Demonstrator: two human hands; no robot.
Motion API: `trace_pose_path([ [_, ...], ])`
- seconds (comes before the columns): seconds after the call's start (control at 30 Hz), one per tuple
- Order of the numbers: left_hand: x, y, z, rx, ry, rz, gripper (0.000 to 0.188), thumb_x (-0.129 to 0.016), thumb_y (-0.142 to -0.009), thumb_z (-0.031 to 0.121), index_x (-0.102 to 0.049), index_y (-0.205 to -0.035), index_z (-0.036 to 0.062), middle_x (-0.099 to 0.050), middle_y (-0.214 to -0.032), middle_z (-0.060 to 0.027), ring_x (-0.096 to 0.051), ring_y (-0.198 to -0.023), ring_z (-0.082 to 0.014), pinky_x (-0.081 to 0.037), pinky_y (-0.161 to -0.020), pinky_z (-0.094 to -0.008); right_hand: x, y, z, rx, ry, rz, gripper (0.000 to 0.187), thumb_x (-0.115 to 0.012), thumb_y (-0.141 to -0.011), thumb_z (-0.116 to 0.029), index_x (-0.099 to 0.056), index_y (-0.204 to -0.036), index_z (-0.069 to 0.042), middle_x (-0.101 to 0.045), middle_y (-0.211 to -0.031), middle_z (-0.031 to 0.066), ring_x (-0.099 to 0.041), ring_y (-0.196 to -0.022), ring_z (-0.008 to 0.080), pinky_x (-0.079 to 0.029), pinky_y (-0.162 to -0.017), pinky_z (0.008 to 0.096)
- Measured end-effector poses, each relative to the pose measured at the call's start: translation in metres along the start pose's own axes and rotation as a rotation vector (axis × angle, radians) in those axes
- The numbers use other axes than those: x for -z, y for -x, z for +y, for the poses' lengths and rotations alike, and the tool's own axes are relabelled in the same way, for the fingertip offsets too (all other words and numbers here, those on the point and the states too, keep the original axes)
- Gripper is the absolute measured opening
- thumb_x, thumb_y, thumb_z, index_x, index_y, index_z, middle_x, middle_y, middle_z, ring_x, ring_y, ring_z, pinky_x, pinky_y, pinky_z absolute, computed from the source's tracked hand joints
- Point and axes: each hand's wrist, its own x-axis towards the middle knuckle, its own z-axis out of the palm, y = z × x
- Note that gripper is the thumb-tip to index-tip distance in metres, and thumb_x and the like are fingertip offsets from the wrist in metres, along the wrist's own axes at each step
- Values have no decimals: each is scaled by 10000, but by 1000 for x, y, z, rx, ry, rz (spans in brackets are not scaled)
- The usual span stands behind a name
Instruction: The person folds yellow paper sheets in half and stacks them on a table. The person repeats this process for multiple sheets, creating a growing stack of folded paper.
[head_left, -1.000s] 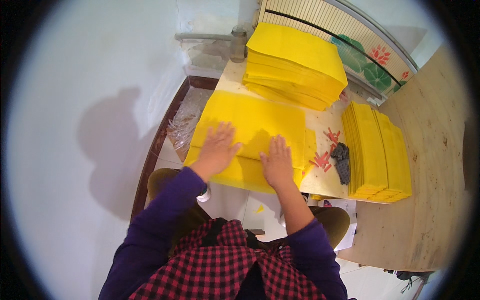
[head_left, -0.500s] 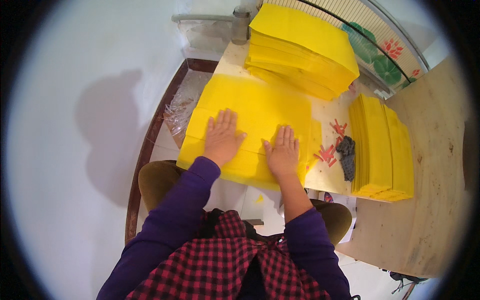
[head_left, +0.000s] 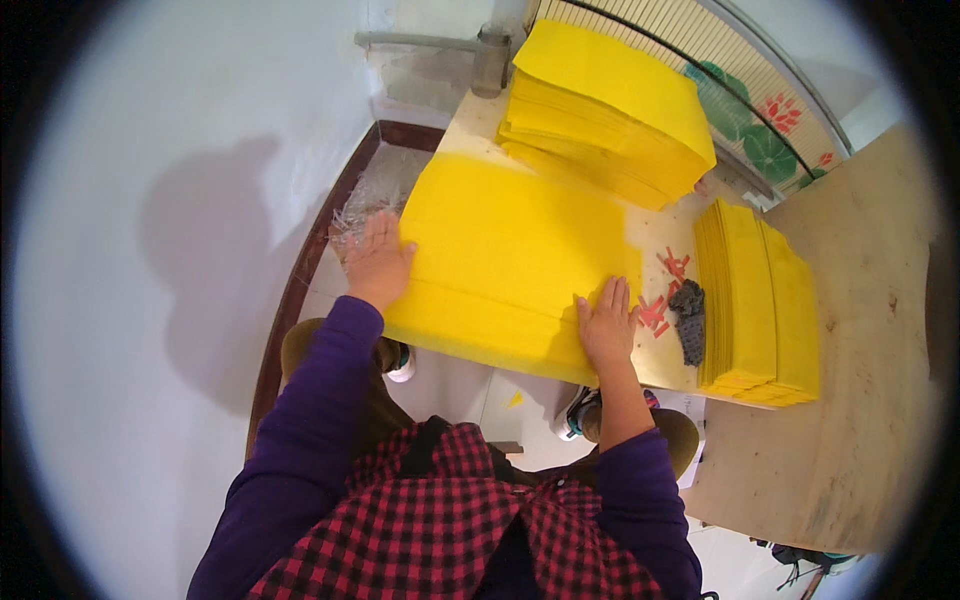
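A yellow fabric-like sheet (head_left: pixel 500 250) lies spread over the table in front of me, with a crease or fold line running across its nearer part. My left hand (head_left: pixel 378 262) is flat with fingers stretched, at the sheet's left edge and partly beyond it. At the near right corner my right hand (head_left: pixel 608 325) rests on the sheet, fingers extended, thumb apart. Neither hand grips anything. Whether several layers lie under the top sheet, I cannot tell.
Behind the sheet stands a tall stack of yellow pieces (head_left: pixel 610 110). Another yellow stack (head_left: pixel 755 305) stands at the right, near a wooden board (head_left: pixel 850 400). Red strips (head_left: pixel 654 315) and a dark grey crumpled cloth (head_left: pixel 689 322) lie between. Clear plastic (head_left: pixel 385 185) is on the floor at left.
My hands have moved apart: the left outward to the sheet's left edge, the right toward its right edge. The yellow sheet now looks smoother and shifted slightly right.
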Motion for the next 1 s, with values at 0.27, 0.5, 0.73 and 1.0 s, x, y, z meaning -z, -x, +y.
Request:
trace_pose_path([
  [0.27, 5, 31, 82, -469, 105, 38, 614, -479, -940, 356, -327, -1455, 59, -288, -1536, -107, -214, -1437, -252, -103, -1160, -492, -7, 11, -64, 316, -119, 62, 727, -407, -954, -464, -205, -1491, -17, -165, -1569, 158, -135, -1459, 266, -103, -1173, 443],
  [0.5, -15, 36, 44, -296, 152, 32, 639, -447, -955, 378, -265, -1480, 64, -235, -1556, -108, -174, -1453, -250, -102, -1166, -488, 0, 27, -22, 199, -100, -61, 742, -422, -941, -477, -214, -1490, -24, -175, -1570, 138, -131, -1461, 255, -96, -1177, 437],
  [0.73, 11, 34, -34, -72, 162, 87, 516, -475, -961, 289, -378, -1394, 26, -378, -1454, -175, -371, -1339, -295, -266, -1115, -457, 14, 43, 10, 205, -366, 181, 556, -484, -965, -264, -337, -1418, 25, -341, -1488, 177, -356, -1359, 323, -283, -1112, 460],
  [1.0, 19, 61, -28, 531, 2024, -419, 287, -465, -969, 164, -477, -1141, -65, -541, -1128, -219, -555, -1100, -323, -507, -929, -427, 13, 66, -3, -415, -2148, -202, 531, -432, -1009, -206, -256, -1369, 143, -397, -1360, 291, -439, -1264, 366, -399, -1069, 409],
])
